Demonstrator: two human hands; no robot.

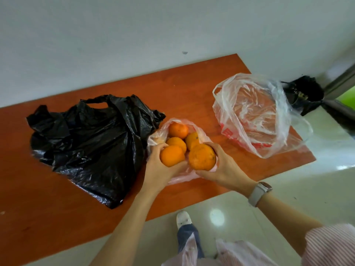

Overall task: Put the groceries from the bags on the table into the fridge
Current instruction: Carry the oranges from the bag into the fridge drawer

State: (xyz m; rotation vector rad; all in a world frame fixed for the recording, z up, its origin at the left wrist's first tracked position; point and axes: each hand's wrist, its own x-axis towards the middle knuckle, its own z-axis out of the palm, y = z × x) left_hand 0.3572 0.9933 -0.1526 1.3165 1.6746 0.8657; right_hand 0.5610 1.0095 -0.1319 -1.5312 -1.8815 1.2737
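1 head view, close, steeply down onto table (192, 89)

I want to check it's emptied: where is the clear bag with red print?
In the head view, the clear bag with red print lies at the table's right end, right of the pink bag of oranges.

The worktop (192, 87) is a reddish-brown wooden surface set against a pale wall. Three bags lie directly on it. A crumpled black plastic bag (92, 143) occupies the left side. A small pink translucent bag (184, 173), holding oranges (178, 130), sits at the centre, touching the black bag. A clear bag with red print (253, 120) lies apart on the right, overhanging the worktop edge.
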